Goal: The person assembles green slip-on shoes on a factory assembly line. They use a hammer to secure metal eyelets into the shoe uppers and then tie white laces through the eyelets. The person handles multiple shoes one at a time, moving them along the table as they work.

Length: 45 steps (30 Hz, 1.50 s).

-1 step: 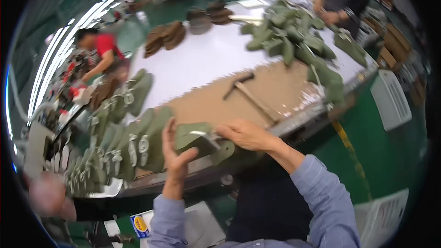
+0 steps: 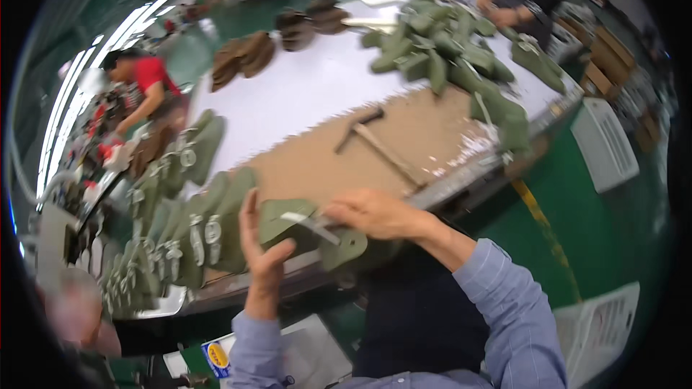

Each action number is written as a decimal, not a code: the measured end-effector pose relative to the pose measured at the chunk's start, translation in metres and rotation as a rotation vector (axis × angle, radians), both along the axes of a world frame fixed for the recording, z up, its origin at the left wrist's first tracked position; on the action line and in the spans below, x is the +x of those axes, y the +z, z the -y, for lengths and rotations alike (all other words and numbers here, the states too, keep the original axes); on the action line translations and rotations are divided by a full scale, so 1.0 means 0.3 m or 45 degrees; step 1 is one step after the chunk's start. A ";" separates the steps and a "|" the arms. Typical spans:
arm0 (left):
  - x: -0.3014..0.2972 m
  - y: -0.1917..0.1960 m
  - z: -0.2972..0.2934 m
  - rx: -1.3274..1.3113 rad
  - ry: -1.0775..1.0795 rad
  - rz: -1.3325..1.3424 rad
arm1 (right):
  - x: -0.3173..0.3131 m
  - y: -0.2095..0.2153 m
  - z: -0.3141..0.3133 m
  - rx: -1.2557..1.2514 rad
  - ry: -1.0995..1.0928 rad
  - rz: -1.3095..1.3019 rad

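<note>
Both hands hold one green shoe piece (image 2: 311,229) right at the near edge of the worktable (image 2: 317,94). The left hand (image 2: 261,248) stands up beside it, thumb pressed on its left end and fingers straight up behind it. The right hand (image 2: 375,215) lies over the right end, with the fingers curled down on the piece and on a pale strip (image 2: 306,222) that runs across its top. I cannot tell if the strip is a strap or a bit of tape, as it is blurry.

The piece rests on the brown board (image 2: 375,151) that covers this part of the table. Just to its left stand rows of finished green pieces (image 2: 191,234) with pale metal buckles, leaning on each other. A hammer (image 2: 382,148) lies on the board a little way behind the hands, not touched by either hand. Far back sits a big heap of green pieces (image 2: 454,50), and some brown pieces (image 2: 249,54) lie on the white part.

I think the step in hand is fitting or checking the strip on this one piece. A good next move would need the left hand to keep the piece steady while the right hand presses the strip flat and straight. After that the piece would likely join the rows at the left.

Two other people work at the far sides of the table.
</note>
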<state>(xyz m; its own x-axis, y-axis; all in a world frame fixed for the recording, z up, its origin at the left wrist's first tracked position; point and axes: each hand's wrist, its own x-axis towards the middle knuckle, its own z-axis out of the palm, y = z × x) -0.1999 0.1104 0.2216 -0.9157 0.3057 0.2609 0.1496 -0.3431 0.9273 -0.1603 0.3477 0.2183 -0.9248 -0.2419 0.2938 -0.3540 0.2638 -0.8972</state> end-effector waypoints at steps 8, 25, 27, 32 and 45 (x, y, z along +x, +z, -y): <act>0.372 -0.113 -0.053 -0.412 -0.284 -0.556 | 0.513 -0.019 -0.067 -0.224 0.162 0.282; 0.599 -0.294 -0.335 -0.946 -1.191 -0.367 | 0.918 -0.205 -0.140 -0.003 -0.207 0.736; 0.624 -0.318 -0.357 -0.818 -1.171 -0.468 | 0.964 -0.216 -0.172 0.171 -0.092 0.751; 0.639 -0.353 -0.375 -0.933 -1.457 -0.377 | 1.072 -0.257 -0.271 0.760 -0.021 0.020; 0.590 -0.352 -0.339 -0.900 -0.808 -0.566 | 0.884 -0.140 -0.221 -0.324 -1.052 0.023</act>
